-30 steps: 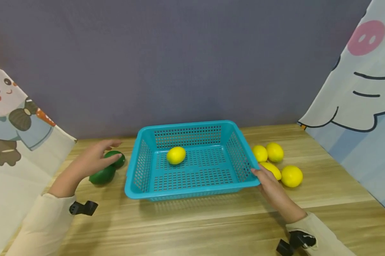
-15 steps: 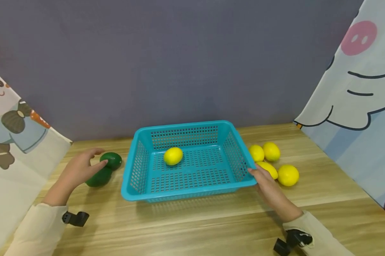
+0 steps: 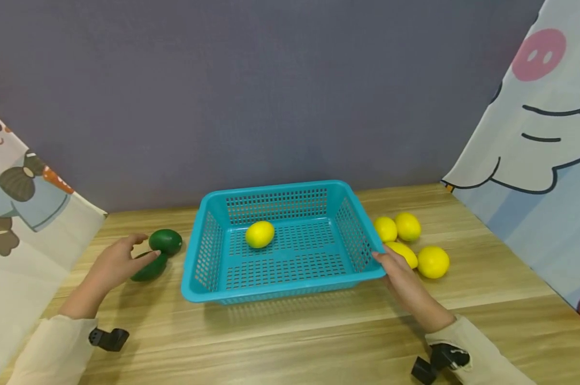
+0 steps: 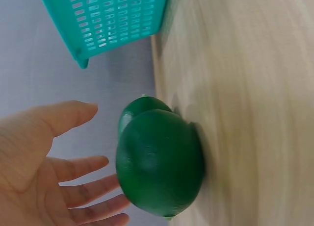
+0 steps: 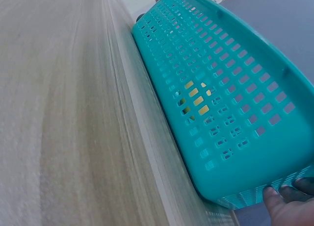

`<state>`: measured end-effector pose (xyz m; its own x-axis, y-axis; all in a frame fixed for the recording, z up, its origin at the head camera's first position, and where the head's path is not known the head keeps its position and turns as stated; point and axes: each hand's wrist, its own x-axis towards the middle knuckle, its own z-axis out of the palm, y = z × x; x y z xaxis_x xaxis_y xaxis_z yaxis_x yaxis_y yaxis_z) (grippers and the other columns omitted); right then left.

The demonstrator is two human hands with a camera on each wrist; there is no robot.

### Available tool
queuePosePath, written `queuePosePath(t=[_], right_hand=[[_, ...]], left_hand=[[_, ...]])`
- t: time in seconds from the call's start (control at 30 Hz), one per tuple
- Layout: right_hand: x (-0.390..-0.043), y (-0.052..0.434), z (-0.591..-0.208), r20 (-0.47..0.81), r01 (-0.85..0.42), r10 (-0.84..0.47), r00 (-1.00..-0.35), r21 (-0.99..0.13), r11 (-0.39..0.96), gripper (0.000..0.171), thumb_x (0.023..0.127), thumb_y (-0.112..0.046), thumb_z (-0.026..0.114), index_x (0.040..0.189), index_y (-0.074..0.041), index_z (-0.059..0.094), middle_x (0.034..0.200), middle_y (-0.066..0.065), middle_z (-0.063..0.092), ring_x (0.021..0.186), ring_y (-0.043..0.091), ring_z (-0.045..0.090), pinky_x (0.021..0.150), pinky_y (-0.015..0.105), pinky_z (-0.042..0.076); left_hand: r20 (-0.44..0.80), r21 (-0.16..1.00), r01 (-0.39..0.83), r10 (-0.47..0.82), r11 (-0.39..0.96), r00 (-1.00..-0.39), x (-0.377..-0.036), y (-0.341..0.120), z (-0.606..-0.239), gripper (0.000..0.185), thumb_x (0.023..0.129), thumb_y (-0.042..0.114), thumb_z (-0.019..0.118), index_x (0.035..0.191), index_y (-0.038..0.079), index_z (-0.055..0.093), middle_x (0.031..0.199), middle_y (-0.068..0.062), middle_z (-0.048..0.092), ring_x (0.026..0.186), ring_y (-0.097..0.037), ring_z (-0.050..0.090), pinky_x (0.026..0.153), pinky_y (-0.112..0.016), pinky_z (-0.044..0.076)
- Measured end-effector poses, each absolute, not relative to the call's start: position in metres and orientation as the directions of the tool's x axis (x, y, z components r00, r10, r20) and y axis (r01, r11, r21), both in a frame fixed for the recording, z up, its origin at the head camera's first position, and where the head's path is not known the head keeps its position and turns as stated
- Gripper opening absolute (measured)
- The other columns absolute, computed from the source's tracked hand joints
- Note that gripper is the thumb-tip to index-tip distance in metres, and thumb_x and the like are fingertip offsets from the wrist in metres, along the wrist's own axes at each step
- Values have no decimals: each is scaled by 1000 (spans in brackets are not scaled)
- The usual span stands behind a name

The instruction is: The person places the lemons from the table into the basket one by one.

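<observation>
Since the earlier frame, our left hand [image 3: 114, 263] has drawn back, fingers spread, touching the nearer avocado [image 3: 148, 269]. Right hand [image 3: 399, 276] grips the basket [image 3: 280, 285] corner. One lemon [image 3: 259, 234] is in; four lemons [image 3: 409, 243] and both avocados remain on the tabletop [image 3: 290, 337].

Five yellow lemons [image 3: 259, 234], two green avocados [image 3: 165, 241], one teal basket [image 3: 196, 256], and two hands [image 3: 114, 263].

Worktop [image 3: 290, 337]: pale wood-grain surface, smooth and showing a faint sheen. Basket [image 3: 200, 291]: turquoise moulded plastic, perforated walls and floor, slightly glossy. Lemons [image 3: 433, 262] and the lemon in the basket [image 3: 259, 234]: yellow, finely dimpled, matt-looking skin. Green fruits [image 4: 159, 162]: dark, smooth, catching a soft gloss. Side curtains [image 3: 550, 160]: printed cloth. Back wall [image 3: 271, 91]: matt grey, looking like fabric. Sleeves [image 3: 54, 353]: cream cloth.
</observation>
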<state>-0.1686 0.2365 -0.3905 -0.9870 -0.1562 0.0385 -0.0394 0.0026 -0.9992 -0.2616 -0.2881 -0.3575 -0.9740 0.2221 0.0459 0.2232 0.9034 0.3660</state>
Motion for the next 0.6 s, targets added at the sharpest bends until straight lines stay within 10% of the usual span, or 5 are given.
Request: queuePosePath(t=[0.6], right_hand=[[-170,237,-391,43,-45,-171,-984,-999,8,58,101,-20,33,147,8,11,149,30,17,114,-6,45,93,13,42]], left_hand=[[7,386,215,230,897,-973,-263,-294,-373,74,91,44,57,128,-18,42,123,-40,47,105,-55,48,77,-62,47]])
